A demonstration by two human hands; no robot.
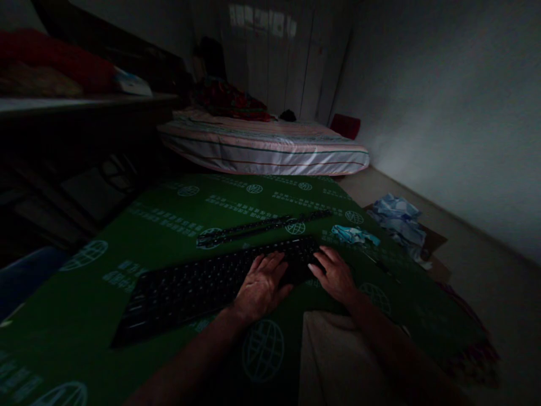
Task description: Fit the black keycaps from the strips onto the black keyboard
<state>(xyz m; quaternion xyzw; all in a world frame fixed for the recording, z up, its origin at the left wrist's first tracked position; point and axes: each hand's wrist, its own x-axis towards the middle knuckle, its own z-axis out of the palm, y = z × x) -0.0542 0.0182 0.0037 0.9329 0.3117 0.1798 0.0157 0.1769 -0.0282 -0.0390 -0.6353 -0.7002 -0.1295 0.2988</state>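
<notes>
A long black keyboard [186,287] lies slantwise on a green printed sheet [169,220]. My left hand [264,282] rests palm down over its right half, fingers stretched out across the keys. At the keyboard's right end is my right hand [336,274], its fingers apart and the tips touching or just over the edge; exact contact is too dark to tell. Behind the keyboard lie narrow dark strips [262,225] with small pale marks. A crumpled teal-and-white cloth or wrapper [355,234] sits beyond my right hand, and a thin screwdriver-like tool [382,265] lies right of it.
Beige fabric [338,361] shows at the near edge, between my forearms. A bed with a striped sheet [270,149] stands beyond. Crumpled blue-white cloth [397,220] lies on the floor at right. A dark desk [84,104] is at left. The room is dim.
</notes>
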